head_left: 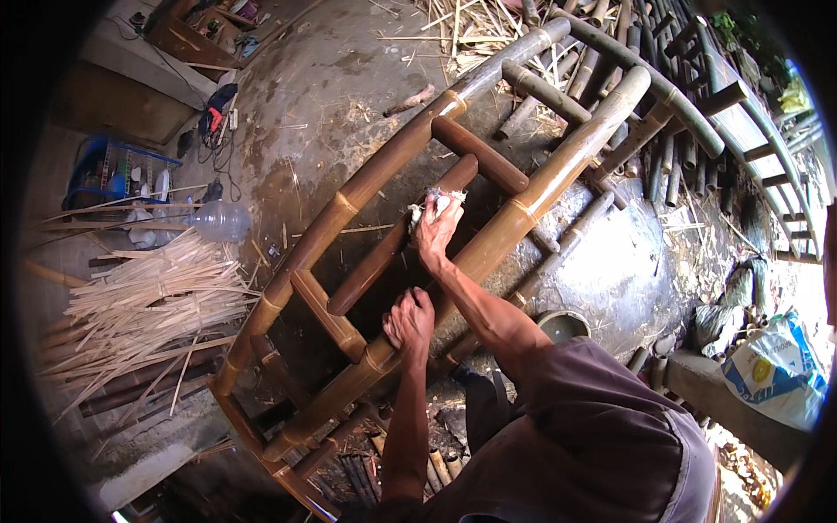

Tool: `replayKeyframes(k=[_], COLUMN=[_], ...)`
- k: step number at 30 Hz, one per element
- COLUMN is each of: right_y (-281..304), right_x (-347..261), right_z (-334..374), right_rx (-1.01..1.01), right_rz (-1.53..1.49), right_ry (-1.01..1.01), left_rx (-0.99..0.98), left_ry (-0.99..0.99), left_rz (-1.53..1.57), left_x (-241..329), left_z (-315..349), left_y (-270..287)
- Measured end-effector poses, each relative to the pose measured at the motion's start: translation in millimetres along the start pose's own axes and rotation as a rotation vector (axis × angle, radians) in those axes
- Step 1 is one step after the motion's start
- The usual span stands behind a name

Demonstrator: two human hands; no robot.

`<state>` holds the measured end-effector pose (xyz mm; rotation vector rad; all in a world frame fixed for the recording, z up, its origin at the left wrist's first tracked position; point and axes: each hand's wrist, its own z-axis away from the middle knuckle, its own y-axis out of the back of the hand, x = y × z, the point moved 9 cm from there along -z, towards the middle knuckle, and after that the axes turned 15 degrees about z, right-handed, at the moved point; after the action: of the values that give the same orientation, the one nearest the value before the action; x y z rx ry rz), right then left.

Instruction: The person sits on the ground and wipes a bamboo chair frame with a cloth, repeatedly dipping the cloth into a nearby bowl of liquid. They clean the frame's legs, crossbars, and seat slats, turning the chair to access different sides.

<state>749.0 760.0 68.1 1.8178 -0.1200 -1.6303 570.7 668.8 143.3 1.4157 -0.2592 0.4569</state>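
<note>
A large frame of thick, glossy brown bamboo poles lies slantwise in front of me. My right hand (438,225) is closed on a crumpled whitish rag (417,212) and presses it against the short middle pole (370,273) inside the frame. Part of the rag sticks out past the fingers; the rest is hidden under the hand. Nearer to me, my left hand (408,319) is curled over the frame's long near pole (493,240). The frame's long far pole (327,222) runs beyond both hands, joined to the near one by a crosspiece (479,155).
Split bamboo strips (166,283) are heaped at the left, beside a clear plastic jug (220,221) and a blue basket (113,179). Cut bamboo poles (649,113) pile up at the far right. A round bowl (563,326) and a white-and-blue sack (776,370) are to the right.
</note>
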Motion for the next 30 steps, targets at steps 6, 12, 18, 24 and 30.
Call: replayKeyframes(k=[6, 12, 18, 24, 30], right_y=[-4, -40, -58, -49, 115], right_x=[32, 64, 42, 5, -131], right_z=[-32, -24, 234, 264, 10], right_rx=[0.162, -0.18, -0.763, -1.16, -0.722], right_rz=[-0.18, -0.047, -0.267, -1.082, -0.045], right_ry=[-0.283, -0.775, -1.081, -1.156, 0.581], left_rx=[-0.004, 0.057, 0.301, 0.096, 0.01], left_ry=[-0.035, -0.057, -0.614, -0.409, -0.134], left_rz=[-0.028, -0.052, -0.316, 0.013, 0.028], left_x=[0, -20, 28, 14, -2], left_z=[-1, 7, 20, 6, -1], left_y=[-4, 0, 7, -18, 3])
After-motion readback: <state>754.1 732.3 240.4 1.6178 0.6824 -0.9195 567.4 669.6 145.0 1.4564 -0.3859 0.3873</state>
